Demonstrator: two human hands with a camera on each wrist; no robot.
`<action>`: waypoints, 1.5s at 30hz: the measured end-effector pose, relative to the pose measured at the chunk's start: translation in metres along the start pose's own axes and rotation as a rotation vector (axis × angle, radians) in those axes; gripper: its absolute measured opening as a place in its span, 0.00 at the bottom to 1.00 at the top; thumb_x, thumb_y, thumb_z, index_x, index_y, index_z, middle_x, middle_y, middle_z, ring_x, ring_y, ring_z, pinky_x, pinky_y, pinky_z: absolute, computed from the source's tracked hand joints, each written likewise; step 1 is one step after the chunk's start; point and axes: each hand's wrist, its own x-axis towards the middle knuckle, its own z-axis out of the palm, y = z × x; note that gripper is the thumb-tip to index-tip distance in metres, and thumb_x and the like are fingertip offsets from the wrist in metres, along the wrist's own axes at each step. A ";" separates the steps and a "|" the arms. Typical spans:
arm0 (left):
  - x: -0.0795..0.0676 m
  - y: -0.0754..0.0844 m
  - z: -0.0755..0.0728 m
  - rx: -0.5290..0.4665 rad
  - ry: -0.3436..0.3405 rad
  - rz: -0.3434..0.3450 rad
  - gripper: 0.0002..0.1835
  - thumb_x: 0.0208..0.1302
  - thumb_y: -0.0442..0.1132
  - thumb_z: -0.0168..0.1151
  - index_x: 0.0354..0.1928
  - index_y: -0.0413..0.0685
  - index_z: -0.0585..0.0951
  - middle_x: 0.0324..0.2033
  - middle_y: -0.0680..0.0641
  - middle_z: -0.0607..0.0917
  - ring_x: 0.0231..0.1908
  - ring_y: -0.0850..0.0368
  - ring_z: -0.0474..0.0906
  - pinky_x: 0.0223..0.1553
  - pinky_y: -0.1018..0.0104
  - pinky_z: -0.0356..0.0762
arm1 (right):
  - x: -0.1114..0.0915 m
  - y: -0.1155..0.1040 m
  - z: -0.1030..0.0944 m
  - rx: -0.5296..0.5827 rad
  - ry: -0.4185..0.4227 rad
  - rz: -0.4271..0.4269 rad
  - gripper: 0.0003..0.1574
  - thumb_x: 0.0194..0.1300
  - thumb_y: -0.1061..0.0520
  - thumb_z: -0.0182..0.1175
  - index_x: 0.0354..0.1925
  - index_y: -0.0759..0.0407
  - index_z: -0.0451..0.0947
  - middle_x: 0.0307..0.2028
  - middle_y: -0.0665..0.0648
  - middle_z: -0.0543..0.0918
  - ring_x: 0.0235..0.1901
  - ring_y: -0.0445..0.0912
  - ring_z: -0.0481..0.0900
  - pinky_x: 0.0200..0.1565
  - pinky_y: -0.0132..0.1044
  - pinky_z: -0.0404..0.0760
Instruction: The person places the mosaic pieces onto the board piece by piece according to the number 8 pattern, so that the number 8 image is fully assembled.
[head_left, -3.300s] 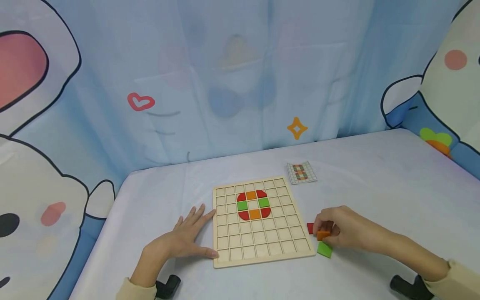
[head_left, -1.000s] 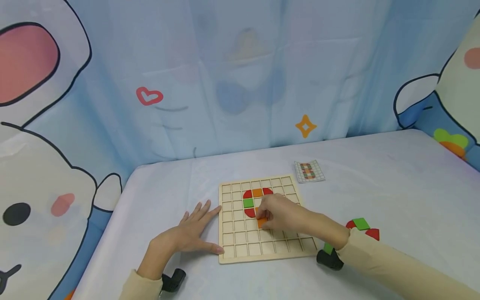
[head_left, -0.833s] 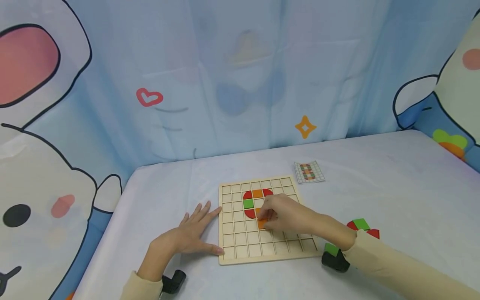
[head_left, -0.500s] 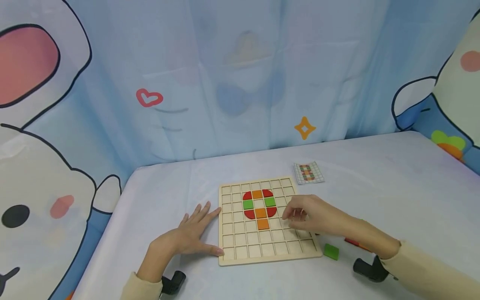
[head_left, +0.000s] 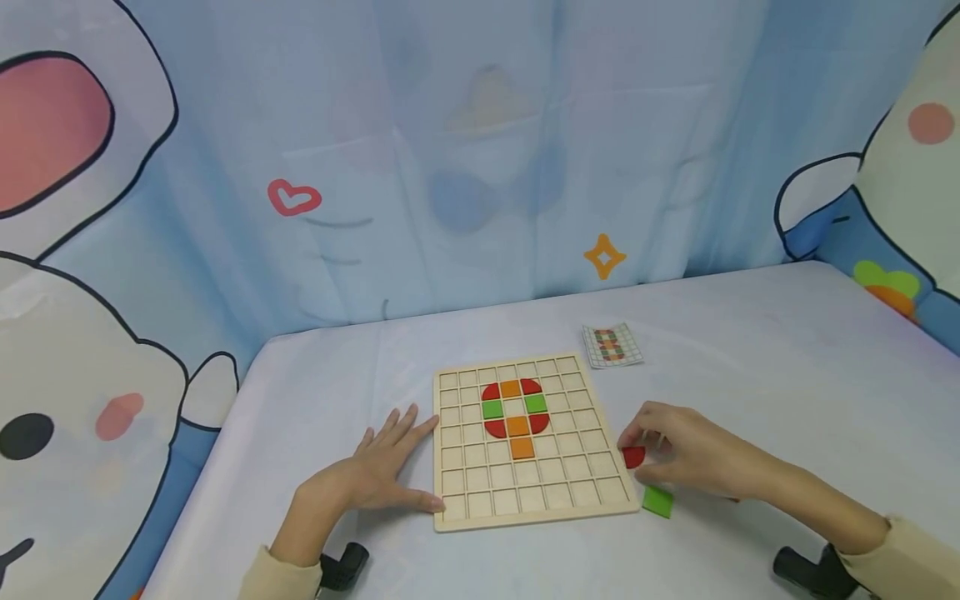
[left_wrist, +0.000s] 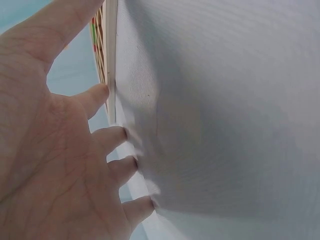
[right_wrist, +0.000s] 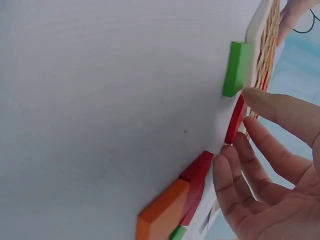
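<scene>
A square wooden grid board lies on the table, with a ring of red, orange and green tiles near its middle. An extra orange tile sits in the cell below the ring. My left hand is spread flat at the board's left side, thumb and index fingertip against its edge. Just off the right edge, my right hand has thumb and fingertips around a red rounded-corner tile, pinching it by its ends. A green square tile lies close below that hand.
A small pattern card lies beyond the board's top right corner. In the right wrist view, an orange tile and a red tile rest together on the white cloth, with a bit of green tile showing beside them.
The right hand first held the orange tile off the board, then released it below the ring. Since then it has moved right to the red tile. The left hand has stayed still.
</scene>
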 end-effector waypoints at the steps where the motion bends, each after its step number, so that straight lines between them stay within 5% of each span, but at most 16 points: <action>1: 0.000 0.000 0.000 0.001 0.001 0.001 0.62 0.55 0.64 0.78 0.85 0.57 0.53 0.84 0.40 0.46 0.82 0.38 0.37 0.79 0.34 0.39 | 0.000 0.001 0.000 0.002 -0.002 -0.005 0.19 0.55 0.59 0.80 0.45 0.56 0.85 0.41 0.45 0.81 0.39 0.40 0.76 0.41 0.33 0.83; 18: -0.001 0.000 -0.001 -0.016 0.003 0.017 0.61 0.56 0.63 0.77 0.85 0.57 0.53 0.84 0.40 0.45 0.82 0.38 0.37 0.79 0.33 0.38 | 0.006 0.001 -0.004 0.061 -0.050 0.025 0.14 0.56 0.65 0.79 0.40 0.59 0.86 0.33 0.47 0.79 0.33 0.40 0.74 0.34 0.30 0.81; 28: -0.002 -0.002 -0.001 -0.020 -0.002 0.001 0.61 0.56 0.64 0.77 0.85 0.58 0.53 0.84 0.41 0.45 0.82 0.39 0.36 0.80 0.35 0.37 | 0.005 0.000 -0.005 0.037 -0.082 -0.072 0.13 0.57 0.67 0.76 0.31 0.51 0.83 0.28 0.41 0.79 0.28 0.34 0.71 0.30 0.30 0.77; 38: -0.001 -0.003 -0.001 -0.013 0.006 0.009 0.61 0.56 0.64 0.77 0.85 0.58 0.53 0.84 0.40 0.45 0.82 0.38 0.37 0.79 0.34 0.38 | 0.011 -0.011 -0.014 0.002 -0.063 -0.038 0.13 0.58 0.69 0.74 0.39 0.55 0.87 0.29 0.45 0.75 0.30 0.38 0.71 0.30 0.29 0.77; 45: 0.000 -0.003 0.000 -0.018 -0.004 0.001 0.60 0.56 0.64 0.77 0.85 0.59 0.53 0.84 0.41 0.45 0.82 0.39 0.36 0.80 0.35 0.37 | 0.019 -0.024 -0.015 0.057 -0.081 -0.036 0.11 0.60 0.68 0.73 0.33 0.54 0.83 0.28 0.45 0.77 0.28 0.39 0.73 0.29 0.29 0.78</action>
